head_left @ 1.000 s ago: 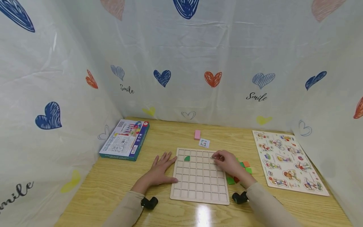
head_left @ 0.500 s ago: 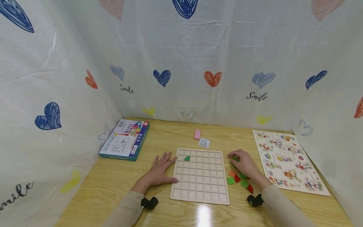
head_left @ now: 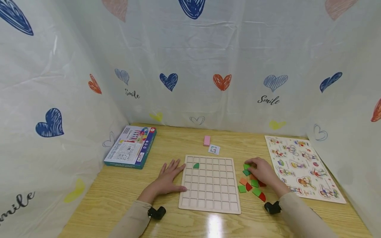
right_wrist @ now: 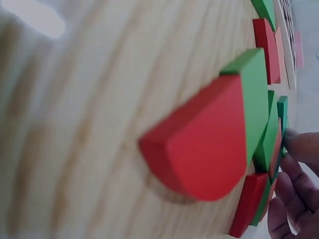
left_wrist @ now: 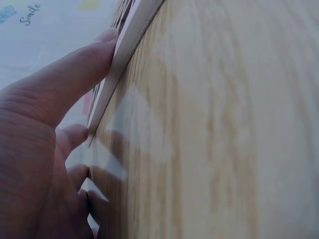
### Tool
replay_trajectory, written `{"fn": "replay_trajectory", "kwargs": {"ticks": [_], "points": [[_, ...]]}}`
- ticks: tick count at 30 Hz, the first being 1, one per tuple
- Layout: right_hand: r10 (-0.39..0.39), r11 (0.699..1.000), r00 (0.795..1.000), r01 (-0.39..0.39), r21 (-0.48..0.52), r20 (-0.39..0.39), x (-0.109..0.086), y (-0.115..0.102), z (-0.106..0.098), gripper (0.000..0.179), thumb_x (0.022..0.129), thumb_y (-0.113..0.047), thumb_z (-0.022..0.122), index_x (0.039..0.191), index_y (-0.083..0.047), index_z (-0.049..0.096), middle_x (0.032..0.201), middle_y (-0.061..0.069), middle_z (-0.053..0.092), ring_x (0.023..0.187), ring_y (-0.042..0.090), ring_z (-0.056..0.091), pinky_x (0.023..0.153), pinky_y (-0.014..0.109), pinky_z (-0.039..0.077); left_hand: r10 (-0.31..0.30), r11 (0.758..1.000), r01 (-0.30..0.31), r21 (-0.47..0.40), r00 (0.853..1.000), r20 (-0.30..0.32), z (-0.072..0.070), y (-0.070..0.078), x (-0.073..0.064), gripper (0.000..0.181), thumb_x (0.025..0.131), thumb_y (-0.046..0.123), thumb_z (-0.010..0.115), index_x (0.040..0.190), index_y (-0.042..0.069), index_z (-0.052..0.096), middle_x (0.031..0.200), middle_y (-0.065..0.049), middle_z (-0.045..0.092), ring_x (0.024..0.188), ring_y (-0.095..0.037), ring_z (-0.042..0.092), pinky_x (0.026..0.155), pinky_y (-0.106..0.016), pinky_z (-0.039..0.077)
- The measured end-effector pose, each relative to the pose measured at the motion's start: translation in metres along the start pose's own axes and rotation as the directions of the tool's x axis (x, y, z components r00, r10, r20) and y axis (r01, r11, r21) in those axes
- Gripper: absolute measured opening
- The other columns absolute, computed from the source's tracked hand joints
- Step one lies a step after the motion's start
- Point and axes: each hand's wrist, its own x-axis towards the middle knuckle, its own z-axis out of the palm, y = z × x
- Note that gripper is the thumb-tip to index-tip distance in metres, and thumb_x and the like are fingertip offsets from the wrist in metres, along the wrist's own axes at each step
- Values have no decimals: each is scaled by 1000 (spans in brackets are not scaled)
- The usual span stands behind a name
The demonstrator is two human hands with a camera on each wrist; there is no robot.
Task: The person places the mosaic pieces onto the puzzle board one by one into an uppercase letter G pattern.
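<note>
A light wooden grid board [head_left: 209, 212] lies in the middle of the table, with one green quarter-round piece [head_left: 196, 166] in an upper-left cell. My left hand [head_left: 165, 180] is spread flat on the board's left side; the left wrist view has the thumb [left_wrist: 75, 74] on its edge. To the right, my right hand [head_left: 262, 170] has bent fingers at a light green square piece [head_left: 246, 166], beside a dark green piece [head_left: 246, 172]. Whether they grip it is unclear. Below lie loose orange, red and green pieces, including a red quarter-round piece [right_wrist: 207, 144] close to the right wrist camera.
Beyond the board are a pink block [head_left: 206, 140] and a small printed card [head_left: 214, 149]. A boxed set [head_left: 131, 146] lies at the back left. On the right lies a picture puzzle board [head_left: 300, 168]. A heart-print curtain [head_left: 190, 66] encloses the table.
My right hand has moved from the board's upper right edge rightward to the loose pieces, uncovering several of them. My left hand and the board stay in place.
</note>
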Motion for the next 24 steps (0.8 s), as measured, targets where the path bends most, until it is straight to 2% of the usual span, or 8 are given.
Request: {"fn": "replay_trajectory", "kwargs": {"ticks": [6, 14, 24], "points": [[37, 999, 999, -37, 9, 38, 2, 0, -2, 19, 93, -7, 72, 112, -3, 72, 99, 10, 65, 87, 24, 63, 79, 46, 55, 1, 1000, -1, 6, 1000, 2, 1, -1, 0, 98, 84, 59, 76, 161, 19, 32, 170, -14, 12, 156, -36, 1, 122, -59, -8], [-7, 1000, 1000, 6, 21, 22, 2, 3, -1, 18, 95, -12, 71, 113, -12, 68, 91, 0, 67, 79, 15, 61, 72, 38, 53, -1, 1000, 1, 2, 1000, 1, 0, 0, 0, 97, 84, 57, 77, 161, 19, 33, 170, -14, 12, 156, -36, 1, 122, -59, -7], [-6, 986, 1000, 2, 169, 25, 7, -7, -2, 21, 99, -20, 69, 119, -15, 71, 96, -1, 70, 83, 14, 63, 68, 33, 51, -2, 1000, 2, 10, 1000, 6, -1, 0, 0, 98, 84, 57, 77, 162, 18, 31, 170, -14, 11, 156, -35, 1, 123, -58, -7]]}}
